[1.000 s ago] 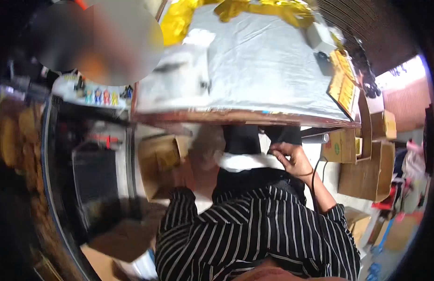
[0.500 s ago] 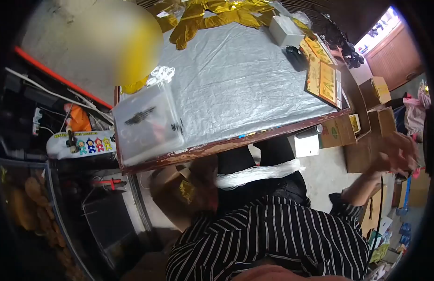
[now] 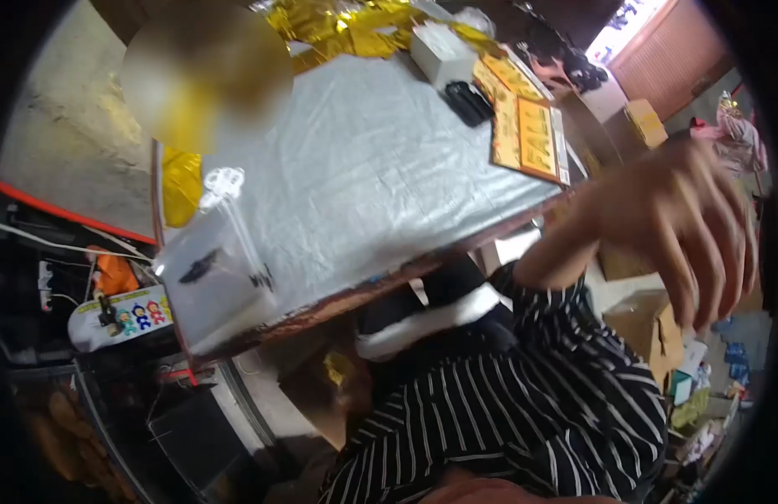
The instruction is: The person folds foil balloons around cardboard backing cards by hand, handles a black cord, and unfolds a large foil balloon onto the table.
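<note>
My right hand [image 3: 679, 223] is raised off the table's right side, its long fingers apart and hanging down with nothing seen in them. My left hand [image 3: 352, 393] is low in shadow beside my lap, near a cardboard box [image 3: 309, 395] and a small gold piece [image 3: 334, 368]; its fingers cannot be made out. Across my lap lies a bundle of white strings [image 3: 431, 326]. On the silver-covered table [image 3: 347, 168], a clear plastic bag [image 3: 217, 290] with dark thin pieces inside lies at the near left corner, and white rings [image 3: 223, 186] sit just beyond it.
Gold foil [image 3: 347, 29] lies along the table's far edge. A white box [image 3: 444, 55], a black object [image 3: 468, 102] and orange printed packs [image 3: 530, 134] are at its right. A skateboard [image 3: 124, 317] is left of the table; cardboard boxes [image 3: 637, 315] stand at the right.
My right hand has come up and closer, its forearm swinging across in front of my body. The view has turned, so the table sits further left and tilts more.
</note>
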Motion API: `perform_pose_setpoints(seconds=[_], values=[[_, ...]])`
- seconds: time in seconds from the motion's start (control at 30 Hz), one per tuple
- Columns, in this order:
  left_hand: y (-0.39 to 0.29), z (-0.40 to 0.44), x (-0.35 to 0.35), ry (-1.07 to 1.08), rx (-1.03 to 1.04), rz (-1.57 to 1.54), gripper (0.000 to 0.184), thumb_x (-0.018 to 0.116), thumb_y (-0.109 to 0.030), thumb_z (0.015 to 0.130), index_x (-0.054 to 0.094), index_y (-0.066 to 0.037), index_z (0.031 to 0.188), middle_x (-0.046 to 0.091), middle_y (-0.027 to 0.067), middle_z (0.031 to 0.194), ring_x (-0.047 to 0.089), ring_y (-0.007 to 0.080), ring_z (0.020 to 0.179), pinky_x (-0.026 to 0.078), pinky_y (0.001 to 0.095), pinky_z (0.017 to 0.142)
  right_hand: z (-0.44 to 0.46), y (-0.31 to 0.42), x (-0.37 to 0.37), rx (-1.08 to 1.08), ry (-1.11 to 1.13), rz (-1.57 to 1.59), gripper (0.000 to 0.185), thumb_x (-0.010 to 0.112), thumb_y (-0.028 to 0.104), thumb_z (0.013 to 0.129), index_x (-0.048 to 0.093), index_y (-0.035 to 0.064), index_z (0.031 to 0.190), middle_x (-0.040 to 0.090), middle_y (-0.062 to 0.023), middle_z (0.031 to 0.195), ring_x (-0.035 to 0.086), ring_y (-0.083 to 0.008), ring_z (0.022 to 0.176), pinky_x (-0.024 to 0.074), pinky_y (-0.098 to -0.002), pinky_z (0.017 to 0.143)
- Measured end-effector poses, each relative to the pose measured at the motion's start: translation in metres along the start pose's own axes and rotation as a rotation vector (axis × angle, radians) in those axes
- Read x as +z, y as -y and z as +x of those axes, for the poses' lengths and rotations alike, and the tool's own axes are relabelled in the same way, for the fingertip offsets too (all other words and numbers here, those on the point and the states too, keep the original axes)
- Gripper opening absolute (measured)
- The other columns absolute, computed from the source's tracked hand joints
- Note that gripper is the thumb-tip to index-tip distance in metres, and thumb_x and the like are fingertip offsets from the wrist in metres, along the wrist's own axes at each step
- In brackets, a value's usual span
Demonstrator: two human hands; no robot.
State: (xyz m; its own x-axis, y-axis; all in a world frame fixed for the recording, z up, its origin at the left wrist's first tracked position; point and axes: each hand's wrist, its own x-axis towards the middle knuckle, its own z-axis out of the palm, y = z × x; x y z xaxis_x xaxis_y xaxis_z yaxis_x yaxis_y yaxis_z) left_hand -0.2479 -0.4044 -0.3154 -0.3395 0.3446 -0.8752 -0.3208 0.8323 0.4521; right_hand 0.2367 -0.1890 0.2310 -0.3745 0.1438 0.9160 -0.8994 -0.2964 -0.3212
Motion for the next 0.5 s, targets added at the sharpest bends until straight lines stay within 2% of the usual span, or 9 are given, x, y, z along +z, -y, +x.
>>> perform_pose_setpoints(seconds=[0.1, 0.13, 0.2, 0.23, 0.3, 0.37, 0.4, 0.43, 0.5], values=[[-0.014, 0.001, -0.013, 0.022, 0.003, 0.075, 0.011, 0.064, -0.008, 0.096, 0.072, -0.004, 0.102, 0.070, 0.0081, 0.094, 0.064, 0.0167, 0.078, 0.051, 0.0264, 0.071, -0.026, 0.002, -0.045, -0.007, -0.428, -0.517, 0.029, 0.048, 0.012, 0.106, 0.071, -0.0042, 0.101, 0.072, -0.0168, 0.085, 0.071, -0.0255, 0.073, 0.0609, -0.0354, 0.068], [-0.020, -0.002, -0.015, 0.035, 0.005, 0.104, 0.011, 0.064, -0.008, 0.096, 0.073, -0.003, 0.101, 0.070, 0.0082, 0.093, 0.064, 0.0165, 0.077, 0.051, 0.0262, 0.070, -0.024, 0.001, -0.055, 0.110, -0.591, -0.731, 0.026, 0.052, 0.014, 0.104, 0.072, -0.0024, 0.104, 0.073, -0.0141, 0.085, 0.070, -0.0232, 0.072, 0.0592, -0.0320, 0.067], [-0.035, -0.010, -0.023, 0.067, 0.017, 0.186, 0.011, 0.064, -0.007, 0.096, 0.073, -0.003, 0.100, 0.070, 0.0083, 0.092, 0.063, 0.0163, 0.076, 0.051, 0.0257, 0.069, -0.011, -0.016, -0.057, 0.658, -0.887, -1.297, 0.022, 0.061, 0.019, 0.101, 0.072, 0.0013, 0.108, 0.073, -0.0087, 0.083, 0.067, -0.0187, 0.069, 0.0556, -0.0252, 0.064], [-0.042, -0.018, -0.027, 0.095, 0.022, 0.249, 0.011, 0.064, -0.007, 0.096, 0.074, -0.003, 0.100, 0.070, 0.0083, 0.091, 0.063, 0.0161, 0.075, 0.051, 0.0255, 0.069, -0.015, -0.016, -0.059, 0.896, -0.844, -1.482, 0.023, 0.065, 0.021, 0.099, 0.072, 0.0031, 0.111, 0.073, -0.0059, 0.083, 0.066, -0.0164, 0.068, 0.0539, -0.0218, 0.062], [-0.065, -0.042, -0.034, 0.165, 0.039, 0.417, 0.011, 0.064, -0.006, 0.096, 0.074, -0.003, 0.098, 0.071, 0.0084, 0.090, 0.063, 0.0159, 0.074, 0.051, 0.0251, 0.068, -0.037, -0.011, -0.053, 1.272, -0.477, -1.751, 0.032, 0.066, 0.027, 0.099, 0.071, -0.0005, 0.113, 0.073, -0.0079, 0.087, 0.067, -0.0127, 0.071, 0.0530, -0.0275, 0.061], [-0.105, -0.086, -0.030, 0.267, 0.105, 0.668, 0.011, 0.064, -0.006, 0.095, 0.075, -0.002, 0.097, 0.071, 0.0085, 0.089, 0.063, 0.0156, 0.073, 0.050, 0.0246, 0.068, -0.053, 0.001, -0.036, 1.321, -0.232, -1.637, 0.026, 0.068, 0.021, 0.097, 0.069, -0.0011, 0.111, 0.072, -0.0029, 0.080, 0.066, -0.0109, 0.069, 0.0528, -0.0238, 0.061], [-0.127, -0.114, -0.015, 0.331, 0.161, 0.788, 0.011, 0.064, -0.006, 0.095, 0.075, -0.002, 0.096, 0.071, 0.0086, 0.088, 0.063, 0.0155, 0.072, 0.050, 0.0244, 0.067, -0.048, 0.009, -0.021, 1.348, -0.382, -1.546, 0.026, 0.067, 0.020, 0.098, 0.069, -0.0008, 0.114, 0.072, -0.0027, 0.084, 0.067, -0.0110, 0.071, 0.0537, -0.0257, 0.063], [-0.148, -0.149, 0.007, 0.406, 0.283, 0.843, 0.011, 0.064, -0.005, 0.095, 0.075, -0.002, 0.096, 0.071, 0.0086, 0.088, 0.063, 0.0153, 0.071, 0.050, 0.0241, 0.067, -0.050, 0.020, -0.009, 1.174, -0.411, -1.581, 0.030, 0.067, 0.024, 0.098, 0.068, 0.0001, 0.116, 0.072, -0.0031, 0.088, 0.066, -0.0109, 0.072, 0.0546, -0.0269, 0.064], [-0.185, -0.232, 0.062, 0.604, 0.654, 0.747, 0.012, 0.064, -0.005, 0.095, 0.076, -0.002, 0.094, 0.071, 0.0087, 0.086, 0.063, 0.0151, 0.070, 0.050, 0.0237, 0.066, -0.063, 0.039, -0.012, 1.087, -0.708, -1.735, 0.038, 0.065, 0.035, 0.098, 0.069, 0.0029, 0.118, 0.074, -0.0049, 0.092, 0.069, -0.0126, 0.078, 0.0557, -0.0284, 0.061]])
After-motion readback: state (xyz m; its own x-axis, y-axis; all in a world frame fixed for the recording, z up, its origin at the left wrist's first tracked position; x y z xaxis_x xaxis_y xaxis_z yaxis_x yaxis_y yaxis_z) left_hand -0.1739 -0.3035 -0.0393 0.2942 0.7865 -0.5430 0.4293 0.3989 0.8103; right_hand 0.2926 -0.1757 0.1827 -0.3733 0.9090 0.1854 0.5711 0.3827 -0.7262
